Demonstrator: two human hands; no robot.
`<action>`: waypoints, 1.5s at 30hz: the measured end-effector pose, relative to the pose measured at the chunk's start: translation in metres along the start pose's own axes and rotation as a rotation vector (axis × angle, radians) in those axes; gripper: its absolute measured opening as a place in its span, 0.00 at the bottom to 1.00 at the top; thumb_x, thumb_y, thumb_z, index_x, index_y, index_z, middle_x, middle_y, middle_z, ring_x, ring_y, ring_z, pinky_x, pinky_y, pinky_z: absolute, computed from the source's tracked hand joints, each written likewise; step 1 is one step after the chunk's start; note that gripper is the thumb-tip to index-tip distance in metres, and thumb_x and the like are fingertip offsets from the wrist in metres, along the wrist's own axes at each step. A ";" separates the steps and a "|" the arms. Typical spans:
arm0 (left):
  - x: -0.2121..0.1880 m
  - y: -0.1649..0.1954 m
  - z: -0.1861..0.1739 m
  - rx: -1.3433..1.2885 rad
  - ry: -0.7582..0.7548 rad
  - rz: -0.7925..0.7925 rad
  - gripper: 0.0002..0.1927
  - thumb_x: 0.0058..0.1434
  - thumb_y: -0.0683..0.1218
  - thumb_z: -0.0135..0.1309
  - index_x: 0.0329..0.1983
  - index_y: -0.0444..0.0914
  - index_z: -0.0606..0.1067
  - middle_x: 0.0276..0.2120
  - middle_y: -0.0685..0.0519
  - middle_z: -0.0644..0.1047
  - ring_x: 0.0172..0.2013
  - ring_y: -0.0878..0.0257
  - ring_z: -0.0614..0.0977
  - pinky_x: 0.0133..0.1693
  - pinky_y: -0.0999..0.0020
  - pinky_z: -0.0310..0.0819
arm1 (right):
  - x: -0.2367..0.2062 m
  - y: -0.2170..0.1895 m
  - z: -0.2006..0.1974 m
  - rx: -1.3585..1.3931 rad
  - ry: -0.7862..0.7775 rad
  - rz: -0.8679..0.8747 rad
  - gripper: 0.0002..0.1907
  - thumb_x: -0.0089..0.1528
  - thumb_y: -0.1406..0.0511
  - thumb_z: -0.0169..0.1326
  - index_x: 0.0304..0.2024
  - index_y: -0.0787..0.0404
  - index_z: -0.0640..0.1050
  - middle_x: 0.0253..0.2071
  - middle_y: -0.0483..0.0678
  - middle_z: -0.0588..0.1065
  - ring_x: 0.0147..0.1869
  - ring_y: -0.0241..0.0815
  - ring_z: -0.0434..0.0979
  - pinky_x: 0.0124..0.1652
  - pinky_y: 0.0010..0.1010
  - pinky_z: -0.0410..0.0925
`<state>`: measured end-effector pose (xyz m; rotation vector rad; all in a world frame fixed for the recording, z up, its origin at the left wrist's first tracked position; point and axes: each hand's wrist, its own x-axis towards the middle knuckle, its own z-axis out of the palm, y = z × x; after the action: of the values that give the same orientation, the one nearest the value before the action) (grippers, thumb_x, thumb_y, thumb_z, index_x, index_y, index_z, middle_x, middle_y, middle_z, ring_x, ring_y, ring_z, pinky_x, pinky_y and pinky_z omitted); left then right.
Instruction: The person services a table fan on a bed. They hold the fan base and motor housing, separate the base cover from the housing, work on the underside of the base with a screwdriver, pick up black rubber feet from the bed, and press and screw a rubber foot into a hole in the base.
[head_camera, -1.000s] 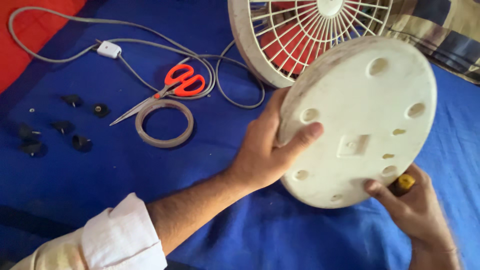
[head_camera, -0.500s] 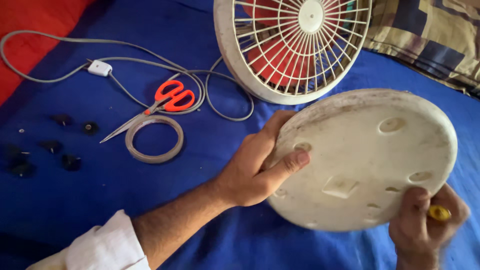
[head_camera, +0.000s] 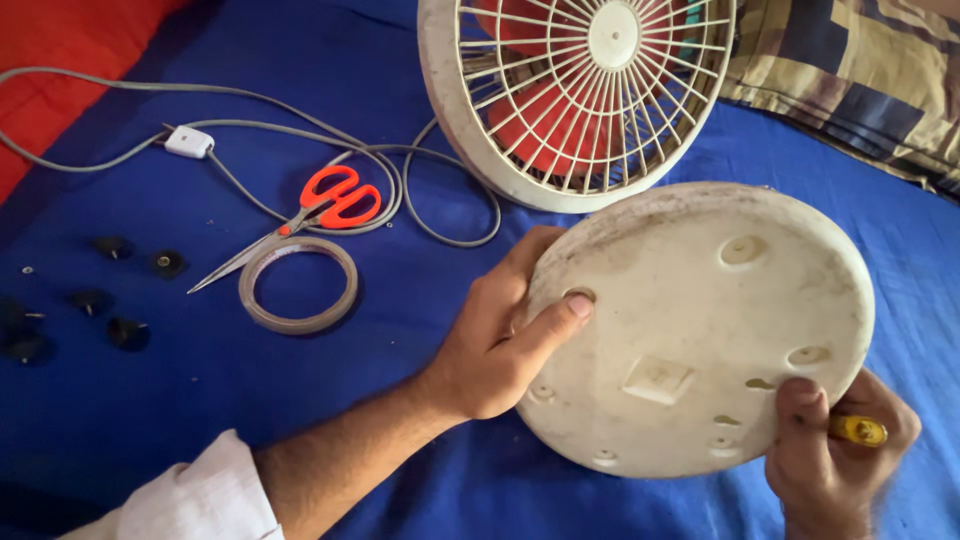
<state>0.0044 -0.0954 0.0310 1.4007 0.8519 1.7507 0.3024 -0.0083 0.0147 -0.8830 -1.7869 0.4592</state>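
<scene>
Cream plastic fan base (head_camera: 700, 330), pinched at its rim by the left hand (head_camera: 500, 350), could slip — the right hand (head_camera: 835, 450), fingers curled round a yellow-handled tool (head_camera: 858, 430), barely steadies it.

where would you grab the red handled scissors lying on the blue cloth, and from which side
Take the scissors by the red loop handles, coming from above on the right. They lie flat on the blue cloth, the loops pointing toward the fan and the thin blades toward the lower left, tips near the tape ring. The grey cable curls around the loops, so lift straight up, probably with the left hand.
</scene>
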 end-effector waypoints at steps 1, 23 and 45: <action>0.000 0.001 0.000 0.002 -0.004 0.001 0.21 0.71 0.47 0.50 0.62 0.32 0.68 0.51 0.47 0.80 0.53 0.64 0.80 0.55 0.67 0.75 | 0.001 0.001 -0.003 -0.010 0.005 0.015 0.21 0.69 0.58 0.55 0.35 0.72 0.76 0.22 0.42 0.69 0.23 0.27 0.62 0.26 0.22 0.54; 0.008 -0.008 -0.011 -0.198 -0.124 -0.008 0.22 0.66 0.38 0.51 0.64 0.30 0.67 0.53 0.49 0.75 0.56 0.65 0.74 0.61 0.67 0.70 | 0.027 -0.041 0.002 0.006 -0.030 0.095 0.11 0.67 0.64 0.60 0.40 0.68 0.76 0.24 0.41 0.70 0.25 0.24 0.64 0.28 0.18 0.57; 0.014 -0.021 -0.013 -0.323 -0.052 -0.070 0.27 0.63 0.38 0.50 0.67 0.30 0.65 0.57 0.47 0.73 0.60 0.63 0.73 0.63 0.66 0.65 | 0.018 -0.016 0.018 0.316 -0.087 0.095 0.28 0.76 0.51 0.53 0.54 0.75 0.76 0.41 0.44 0.77 0.44 0.29 0.73 0.44 0.19 0.67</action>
<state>-0.0077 -0.0733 0.0181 1.1828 0.5537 1.7022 0.2765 -0.0035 0.0303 -0.7349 -1.6946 0.8277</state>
